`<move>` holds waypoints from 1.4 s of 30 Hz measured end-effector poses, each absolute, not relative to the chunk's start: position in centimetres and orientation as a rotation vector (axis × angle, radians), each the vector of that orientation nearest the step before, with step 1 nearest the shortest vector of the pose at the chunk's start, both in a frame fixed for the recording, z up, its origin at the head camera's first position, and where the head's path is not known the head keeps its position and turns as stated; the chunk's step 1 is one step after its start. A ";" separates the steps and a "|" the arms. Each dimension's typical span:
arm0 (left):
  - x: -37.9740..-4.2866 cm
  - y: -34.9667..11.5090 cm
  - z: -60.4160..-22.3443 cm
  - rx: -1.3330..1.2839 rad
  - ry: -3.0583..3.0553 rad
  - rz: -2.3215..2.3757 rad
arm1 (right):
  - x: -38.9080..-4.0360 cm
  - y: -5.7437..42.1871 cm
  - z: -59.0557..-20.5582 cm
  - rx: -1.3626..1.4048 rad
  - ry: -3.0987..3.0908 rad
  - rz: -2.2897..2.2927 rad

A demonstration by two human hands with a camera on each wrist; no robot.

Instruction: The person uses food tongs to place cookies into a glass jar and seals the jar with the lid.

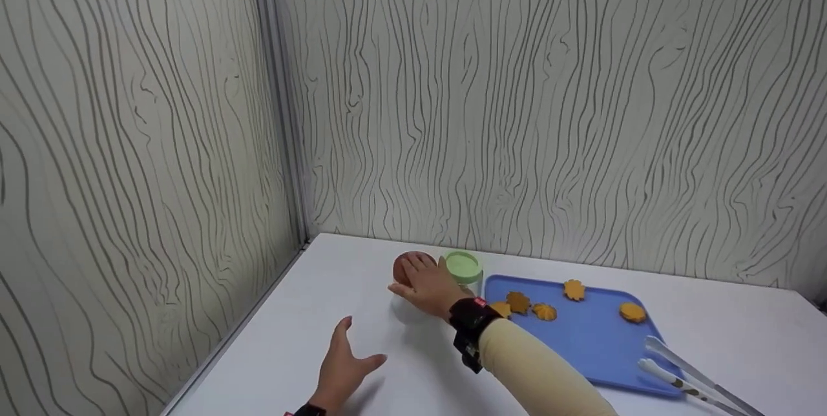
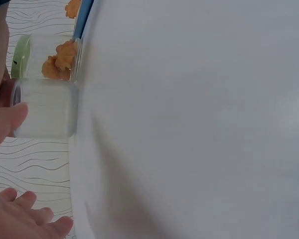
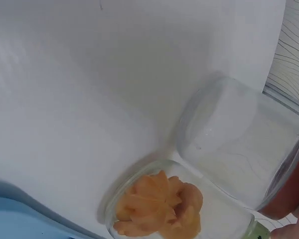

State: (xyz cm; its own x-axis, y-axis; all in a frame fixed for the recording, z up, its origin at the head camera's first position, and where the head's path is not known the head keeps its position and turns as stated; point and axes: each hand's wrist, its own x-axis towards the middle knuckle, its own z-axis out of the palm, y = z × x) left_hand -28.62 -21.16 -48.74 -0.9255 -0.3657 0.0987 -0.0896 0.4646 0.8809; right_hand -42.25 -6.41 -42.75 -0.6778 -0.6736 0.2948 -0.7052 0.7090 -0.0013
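Observation:
My right hand (image 1: 429, 287) reaches to the back of the table and grips the reddish-brown lid (image 1: 402, 267) of a clear jar. Its thumb lies at the lid's side and the fingers spread over the top. In the left wrist view this jar (image 2: 47, 109) stands upright with nothing showing inside. Right beside it is a second clear jar with a green lid (image 1: 462, 266), with several orange flower-shaped cookies (image 3: 159, 206) at its bottom. My left hand (image 1: 344, 361) hovers nearer the front, fingers and thumb spread apart, holding nothing.
A blue tray (image 1: 601, 351) lies right of the jars, with several orange flower-shaped pieces (image 1: 574, 290) on it. White-tipped tongs (image 1: 685, 382) rest across its front right corner. Wood-patterned walls (image 1: 452, 112) border the white table (image 1: 291, 319) at the back and left.

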 end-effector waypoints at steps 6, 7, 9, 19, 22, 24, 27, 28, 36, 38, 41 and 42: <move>-28.8 -21.4 -48.8 0.410 -2.450 -1.449 | -41.4 -6.2 -42.6 1.120 -2.679 0.169; -28.8 -21.4 -48.8 0.412 -2.450 -1.455 | -41.2 -6.1 -42.5 1.125 -2.684 0.161; -29.1 -21.3 -48.8 0.416 -2.451 -1.472 | -40.8 -6.0 -42.4 1.129 -2.692 0.150; -29.5 -20.8 -48.9 0.389 -2.461 -1.500 | -39.3 -5.7 -42.1 1.261 -2.601 0.022; -29.5 -20.8 -48.9 0.379 -2.467 -1.489 | -38.8 -5.6 -41.8 1.273 -2.610 -0.021; -29.6 -20.6 -48.8 0.374 -2.467 -1.490 | -38.5 -5.5 -41.7 1.270 -2.644 -0.021; -29.8 -20.1 -49.0 0.363 -2.473 -1.500 | -38.2 -5.2 -41.7 1.258 -2.662 -0.040; -29.9 -19.9 -49.0 0.361 -2.474 -1.508 | -38.1 -5.1 -41.7 1.254 -2.663 -0.047; -30.5 -18.8 -49.2 0.303 -2.494 -1.501 | -37.7 -4.7 -42.0 1.234 -2.695 0.029; -30.7 -18.7 -49.1 0.295 -2.511 -1.503 | -37.6 -4.6 -42.0 1.230 -2.704 0.066; -31.0 -18.8 -49.0 0.306 -2.532 -1.513 | -37.2 -4.4 -41.9 1.226 -2.715 0.113; -31.1 -18.9 -49.0 0.308 -2.539 -1.514 | -37.1 -4.3 -41.8 1.229 -2.720 0.127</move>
State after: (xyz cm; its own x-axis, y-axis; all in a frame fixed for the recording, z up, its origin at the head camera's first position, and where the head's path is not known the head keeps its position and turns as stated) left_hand -31.07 -18.87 -48.97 -0.9644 -0.2615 0.0393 -0.0897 0.4633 0.8817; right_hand -37.08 -4.26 -41.82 -0.6517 -0.7381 0.1747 -0.7512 0.6600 -0.0135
